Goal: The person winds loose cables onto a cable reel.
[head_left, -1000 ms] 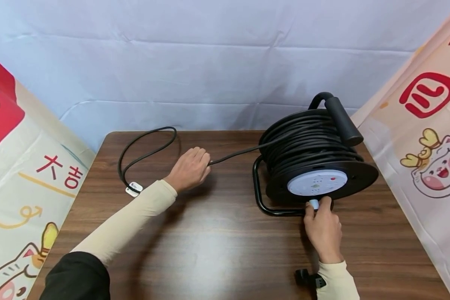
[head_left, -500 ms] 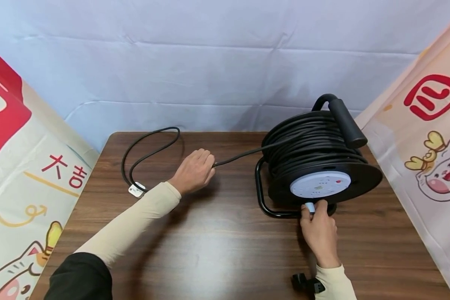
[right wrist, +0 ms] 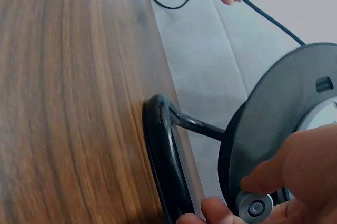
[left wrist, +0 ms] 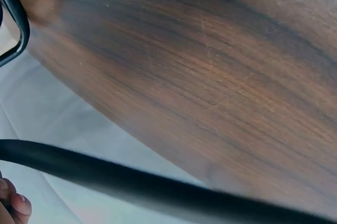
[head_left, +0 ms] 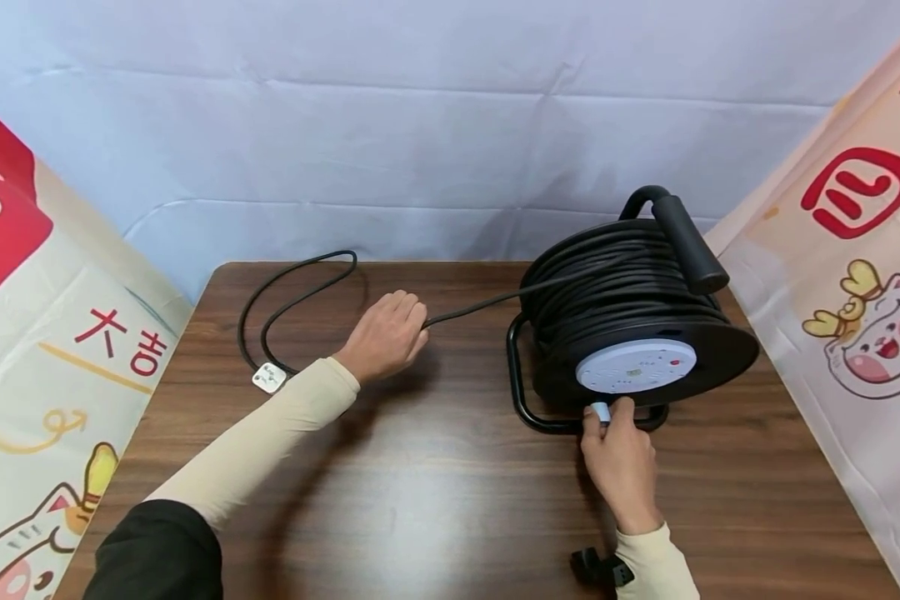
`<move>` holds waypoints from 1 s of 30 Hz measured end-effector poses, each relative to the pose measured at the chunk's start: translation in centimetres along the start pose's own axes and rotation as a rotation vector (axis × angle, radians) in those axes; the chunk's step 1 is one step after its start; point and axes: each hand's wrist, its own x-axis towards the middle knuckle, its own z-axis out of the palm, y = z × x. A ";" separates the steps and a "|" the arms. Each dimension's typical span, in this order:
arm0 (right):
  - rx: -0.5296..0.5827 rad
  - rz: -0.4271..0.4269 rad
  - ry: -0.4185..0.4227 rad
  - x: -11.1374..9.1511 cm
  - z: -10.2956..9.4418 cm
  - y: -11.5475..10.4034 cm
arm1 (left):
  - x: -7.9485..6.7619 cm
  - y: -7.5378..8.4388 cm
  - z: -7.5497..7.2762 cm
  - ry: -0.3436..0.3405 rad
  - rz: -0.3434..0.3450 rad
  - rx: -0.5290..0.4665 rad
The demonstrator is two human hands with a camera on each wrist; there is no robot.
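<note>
A black cable reel [head_left: 562,321] stands on its tubular frame at the right of the table, wound with black cable, a white socket panel on its front. My right hand [head_left: 621,467] pinches the pale crank knob [right wrist: 255,207] at the disc's lower rim; in the right wrist view thumb and fingers lie around it. To the left, my left hand [head_left: 386,336] grips the black cable [head_left: 487,308], held stretched to the reel above the table. Beyond this hand the cable loops over the tabletop to a white plug [head_left: 269,377], partly beside the left sleeve.
The brown wooden table [head_left: 450,467] ends at a pale cloth backdrop [head_left: 390,142]. Printed banners flank it on both sides. A black grip handle [head_left: 688,243] rises over the reel. The frame's tube [right wrist: 163,150] rests on the table below the disc.
My right hand has moved left along the disc's lower rim with the crank knob. The plug has turned slightly. My left hand stays nearly where it was, still gripping the cable.
</note>
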 end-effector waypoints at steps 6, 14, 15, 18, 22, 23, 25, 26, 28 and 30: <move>0.000 -0.029 0.028 -0.2 0.3 -0.5 | 0.3 0.0 -0.1 0.004 0.014 0.006; -0.036 -0.095 0.061 -0.5 0.6 -0.7 | -0.2 0.1 -0.1 0.005 -0.012 0.010; -0.035 -0.100 0.061 -0.5 0.6 -0.6 | -0.4 0.2 -0.1 0.003 -0.014 0.010; -0.031 -0.115 0.056 -0.6 0.7 -0.6 | -0.6 0.2 -0.2 0.005 -0.018 0.005; -0.015 -0.146 0.059 -0.6 0.8 -0.6 | -0.7 0.2 -0.1 0.003 -0.030 0.005; -0.012 -0.154 0.064 -0.6 0.8 -0.6 | -0.7 0.2 -0.1 0.002 -0.033 0.004; -0.009 -0.169 0.072 -0.6 0.9 -0.6 | -0.7 0.2 -0.1 -0.002 -0.036 0.002; -0.010 -0.173 0.073 -0.6 0.9 -0.6 | -0.7 0.2 -0.1 -0.005 -0.036 0.000; -0.005 -0.176 0.064 -0.6 1.0 -0.7 | -0.8 0.2 0.0 -0.009 -0.036 -0.003; 0.003 -0.176 0.047 -0.7 1.0 -0.8 | -0.8 0.2 0.0 -0.010 -0.035 -0.006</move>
